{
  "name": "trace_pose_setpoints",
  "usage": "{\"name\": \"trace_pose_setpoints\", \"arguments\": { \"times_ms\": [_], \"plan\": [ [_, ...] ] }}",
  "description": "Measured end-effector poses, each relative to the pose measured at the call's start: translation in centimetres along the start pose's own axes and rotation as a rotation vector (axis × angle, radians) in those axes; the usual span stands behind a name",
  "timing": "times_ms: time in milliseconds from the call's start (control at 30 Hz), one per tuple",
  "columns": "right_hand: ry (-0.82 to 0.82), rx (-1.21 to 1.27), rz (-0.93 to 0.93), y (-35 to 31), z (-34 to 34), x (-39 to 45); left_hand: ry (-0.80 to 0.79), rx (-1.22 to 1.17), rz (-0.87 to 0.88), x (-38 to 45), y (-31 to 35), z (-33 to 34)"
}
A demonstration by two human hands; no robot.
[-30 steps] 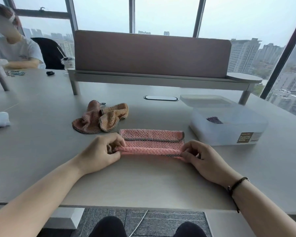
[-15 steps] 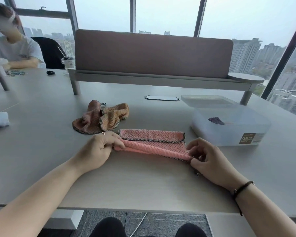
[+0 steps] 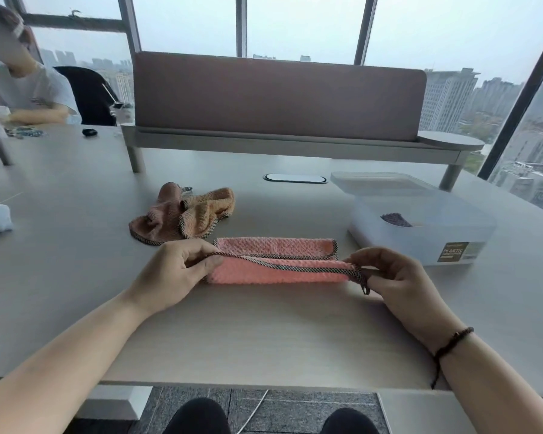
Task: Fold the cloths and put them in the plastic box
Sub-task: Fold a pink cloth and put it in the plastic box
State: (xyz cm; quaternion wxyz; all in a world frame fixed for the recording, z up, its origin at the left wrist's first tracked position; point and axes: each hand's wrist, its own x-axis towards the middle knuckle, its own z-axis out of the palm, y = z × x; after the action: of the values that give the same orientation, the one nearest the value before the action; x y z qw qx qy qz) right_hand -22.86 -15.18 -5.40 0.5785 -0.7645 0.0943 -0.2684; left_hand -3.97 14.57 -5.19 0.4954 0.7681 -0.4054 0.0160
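Both hands, left hand [image 3: 173, 270] and right hand [image 3: 395, 277], pinch the pink cloth [image 3: 276, 264] by its trimmed edge, lifting it to fold lengthwise beside the plastic box [image 3: 420, 227].

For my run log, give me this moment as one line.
left hand: pinching pink cloth | right hand: pinching other end | plastic box: open

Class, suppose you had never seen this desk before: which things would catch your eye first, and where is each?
First, the pink cloth at the desk's near middle, pinched at its ends by the left hand and right hand. Behind it to the left lies a crumpled cloth pile. The plastic box stands open on the right with something dark inside.
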Motion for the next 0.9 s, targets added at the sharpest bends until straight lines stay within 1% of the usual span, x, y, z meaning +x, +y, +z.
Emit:
{"name": "trace_pose_setpoints", "arguments": {
  "times_ms": [100,200,267,367,500,567,700,833,900],
  "plan": [
    [0.023,-0.018,0.008,0.2,0.1,0.0,0.029,0.042,-0.022,0.1,-0.2,0.0],
    [0.116,-0.021,0.089,0.2,0.7,0.6,0.07,0.123,-0.078,0.3,-0.6,0.2],
    [0.159,-0.065,0.142,0.1,1.3,1.2,0.095,0.173,-0.111,0.6,-0.9,0.4],
    [0.186,-0.231,0.158,0.2,2.0,2.4,0.122,0.248,-0.137,1.1,-1.3,0.5],
    [0.214,-0.547,0.103,0.1,2.7,3.6,0.148,0.366,-0.113,1.3,-1.2,0.7],
    [0.214,-0.645,0.081,0.0,3.0,3.8,0.139,0.397,-0.079,1.3,-1.1,0.8],
    [0.195,-0.732,0.063,0.3,3.1,4.2,0.117,0.446,0.023,1.6,-1.6,0.8],
    [0.2,-0.764,0.07,0.4,3.1,4.5,0.029,0.437,0.003,1.8,-1.6,0.9],
    [0.221,-0.764,0.074,0.3,3.1,4.3,-0.012,0.485,0.006,1.9,-1.6,1.0]
  ]
}}
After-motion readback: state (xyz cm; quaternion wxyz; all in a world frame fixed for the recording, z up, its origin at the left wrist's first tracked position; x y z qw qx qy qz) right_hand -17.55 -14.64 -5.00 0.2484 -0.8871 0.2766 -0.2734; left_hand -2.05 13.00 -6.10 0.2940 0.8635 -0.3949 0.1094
